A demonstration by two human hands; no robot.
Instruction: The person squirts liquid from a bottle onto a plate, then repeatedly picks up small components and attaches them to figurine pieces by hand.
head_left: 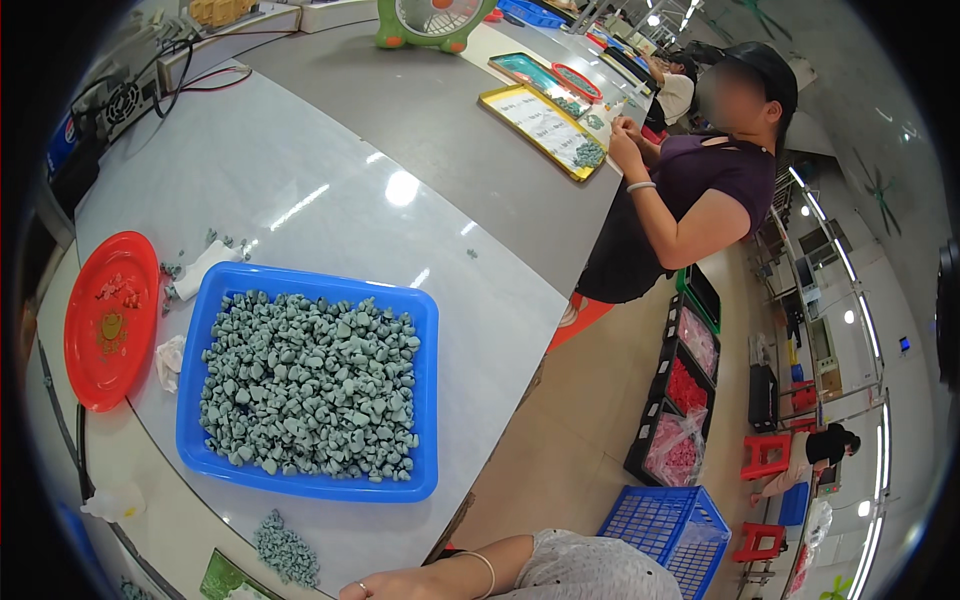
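My right forearm, with a bangle at the wrist and a grey sleeve, comes in at the lower edge. Most of my right hand (388,586) is cut off by that edge, so its fingers are hidden. Closest to it is a small heap of grey-green pieces (286,548) on the white table. Beside the heap lies part of a green tray (228,577). Beyond stands a blue tray (428,400) filled with many small grey-green, pebble-like pieces (310,385). My left hand is out of view.
Left of the blue tray are a red oval plate (85,345) and crumpled white tissue (170,362). A green fan (435,22) stands at the far side. A co-worker (700,190) handles something by a yellow tray (540,125). A blue crate (665,530) sits on the floor.
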